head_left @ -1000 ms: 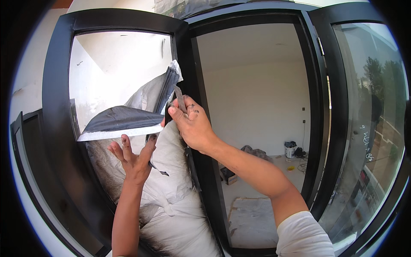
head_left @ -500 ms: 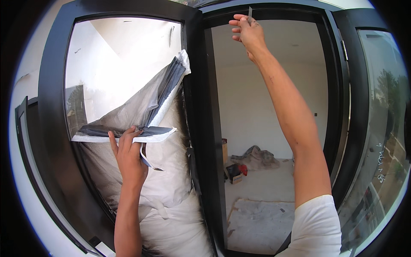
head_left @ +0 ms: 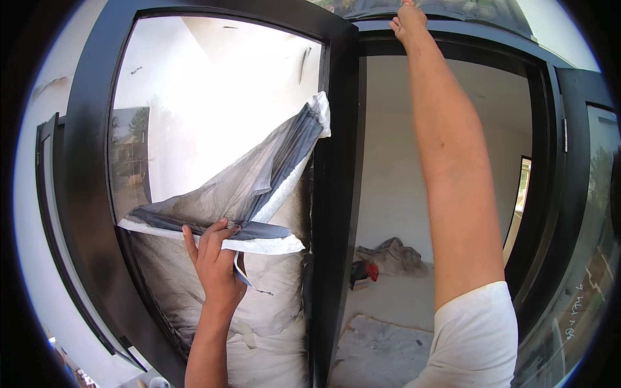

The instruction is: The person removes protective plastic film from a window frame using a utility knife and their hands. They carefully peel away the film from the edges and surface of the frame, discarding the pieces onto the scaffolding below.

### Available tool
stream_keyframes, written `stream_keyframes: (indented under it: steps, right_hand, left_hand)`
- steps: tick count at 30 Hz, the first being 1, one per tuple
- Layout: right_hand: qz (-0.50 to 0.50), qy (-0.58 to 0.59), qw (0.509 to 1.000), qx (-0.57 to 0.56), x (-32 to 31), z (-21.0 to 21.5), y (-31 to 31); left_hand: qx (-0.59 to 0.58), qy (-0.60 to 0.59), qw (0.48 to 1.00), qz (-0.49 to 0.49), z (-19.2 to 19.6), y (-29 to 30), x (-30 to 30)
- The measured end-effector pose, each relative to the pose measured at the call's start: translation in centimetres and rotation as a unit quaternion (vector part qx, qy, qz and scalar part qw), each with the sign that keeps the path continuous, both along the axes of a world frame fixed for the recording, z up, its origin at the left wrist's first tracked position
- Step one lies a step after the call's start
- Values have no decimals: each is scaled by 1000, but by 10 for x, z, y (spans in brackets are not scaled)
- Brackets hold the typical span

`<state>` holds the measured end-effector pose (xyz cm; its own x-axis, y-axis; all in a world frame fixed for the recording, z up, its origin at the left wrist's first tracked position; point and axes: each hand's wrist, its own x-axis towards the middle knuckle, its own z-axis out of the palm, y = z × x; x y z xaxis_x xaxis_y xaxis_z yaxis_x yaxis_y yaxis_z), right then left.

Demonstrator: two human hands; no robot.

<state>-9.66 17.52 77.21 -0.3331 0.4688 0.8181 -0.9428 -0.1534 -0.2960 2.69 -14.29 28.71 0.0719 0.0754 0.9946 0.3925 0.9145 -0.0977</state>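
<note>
A dirty, translucent masking film with a white-and-dark taped edge hangs half peeled across the glass of the left black-framed door. My left hand is closed on the film's lower folded edge, its little finger sticking out. A narrow curled strip dangles beside it. At the top of the view, my right hand reaches up to the head of the doorway, its fingers curled and partly cut off by the picture's edge. The thin grey blade it held a moment ago is hidden now.
More dark sheeting lies above the black door frame. Through the doorway, a crumpled cloth and a red-and-black item lie on the floor near a flat sheet. Another glazed door stands at right.
My right hand has risen to the top of the doorway, partly leaving the picture. The view has shifted, so the doors and film sit lower and farther right. My left hand keeps the film's edge.
</note>
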Motion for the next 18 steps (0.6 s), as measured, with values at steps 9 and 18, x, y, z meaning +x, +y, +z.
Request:
stream_keyframes:
  steps: [9, 18]
  right_hand:
    - [69, 50, 996, 5, 4, 5, -5]
    - [67, 189, 968, 154, 12, 76, -2]
  left_hand:
    - [-8, -22, 999, -27, -1, -8, 0]
    - [-10, -18, 999, -38, -7, -11, 0]
